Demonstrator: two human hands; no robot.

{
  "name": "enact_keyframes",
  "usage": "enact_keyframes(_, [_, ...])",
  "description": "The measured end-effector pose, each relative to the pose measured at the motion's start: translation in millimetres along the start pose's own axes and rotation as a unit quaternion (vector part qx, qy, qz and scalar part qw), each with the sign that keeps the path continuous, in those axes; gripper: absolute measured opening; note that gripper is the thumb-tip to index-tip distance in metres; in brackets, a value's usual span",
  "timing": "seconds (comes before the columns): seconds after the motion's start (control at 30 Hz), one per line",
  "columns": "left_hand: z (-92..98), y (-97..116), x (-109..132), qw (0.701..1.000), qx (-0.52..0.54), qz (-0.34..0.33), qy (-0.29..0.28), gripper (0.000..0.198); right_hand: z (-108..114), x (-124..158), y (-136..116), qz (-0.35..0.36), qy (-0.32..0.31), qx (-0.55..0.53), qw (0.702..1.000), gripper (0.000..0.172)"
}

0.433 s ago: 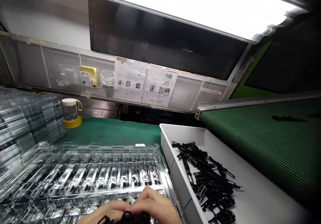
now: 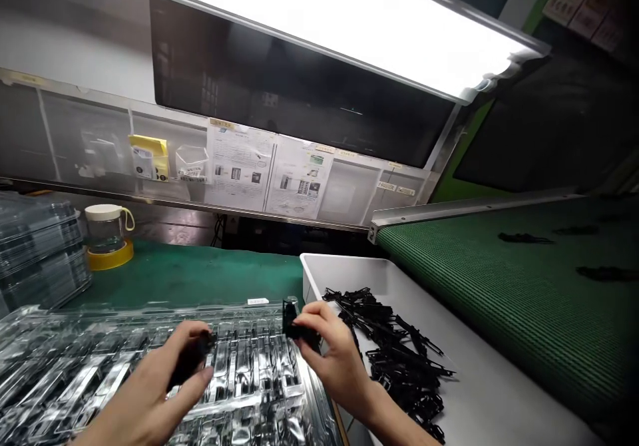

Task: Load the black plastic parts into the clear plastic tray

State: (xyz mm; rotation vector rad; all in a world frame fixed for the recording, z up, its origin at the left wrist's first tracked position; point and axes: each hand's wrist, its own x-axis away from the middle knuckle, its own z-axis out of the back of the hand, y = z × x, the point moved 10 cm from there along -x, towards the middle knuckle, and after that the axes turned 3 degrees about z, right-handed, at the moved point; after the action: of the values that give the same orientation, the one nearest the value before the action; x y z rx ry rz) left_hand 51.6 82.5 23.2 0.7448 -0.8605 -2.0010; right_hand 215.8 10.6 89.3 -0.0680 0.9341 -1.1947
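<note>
My right hand (image 2: 332, 349) pinches a black plastic part (image 2: 289, 318) above the far right corner of a clear blister tray (image 2: 234, 403). To its left, my left hand (image 2: 160, 383) curls around more black plastic, whose dark end (image 2: 206, 341) shows by the fingertips; the rest is hidden in the palm. Long slots run in rows across the tray, many with dark pieces in them. Right of the tray, a grey bin (image 2: 319, 286) holds a heap of similar black parts (image 2: 399, 346).
Stacked clear trays (image 2: 42, 249) stand at the left, beside a lidded cup (image 2: 104, 229) on a yellow tape roll (image 2: 110, 255). A green conveyor belt (image 2: 449, 253) carries several black parts at the right. Paper sheets (image 2: 242, 173) hang behind, under a bright lamp (image 2: 319, 13).
My hands, together at the bottom edge before, have risen and moved apart, each with black plastic in it. The view has swung right, showing more of the belt.
</note>
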Motion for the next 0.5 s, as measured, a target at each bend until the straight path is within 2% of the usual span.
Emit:
enact_keyframes(0.03, [-5.2,8,-5,0.999,-0.016,-0.025,-0.013,0.033,-9,1,5,0.037,-0.031,0.039,0.998,0.02])
enact_keyframes(0.1, [-21.1,28,-13,0.987,-0.079,-0.139,-0.021,0.028,-35,8,16,0.089,-0.113,0.101,0.984,0.029])
enact_keyframes(0.17, [-43.3,39,-15,0.956,-0.144,-0.257,-0.012,0.036,-59,19,29,0.103,-0.19,0.142,0.966,0.031])
enact_keyframes(0.2, [-55.2,36,-17,0.945,-0.163,-0.285,-0.012,0.038,-66,25,35,0.099,-0.215,0.153,0.96,0.031])
enact_keyframes(0.33, [-88.6,17,-23,0.929,-0.19,-0.317,-0.031,0.041,-68,37,45,0.043,-0.242,0.149,0.958,0.034])
enact_keyframes(0.5, [-93.3,22,-17,0.913,-0.206,-0.35,-0.033,0.031,-59,41,48,0.009,-0.229,0.1,0.968,0.038])
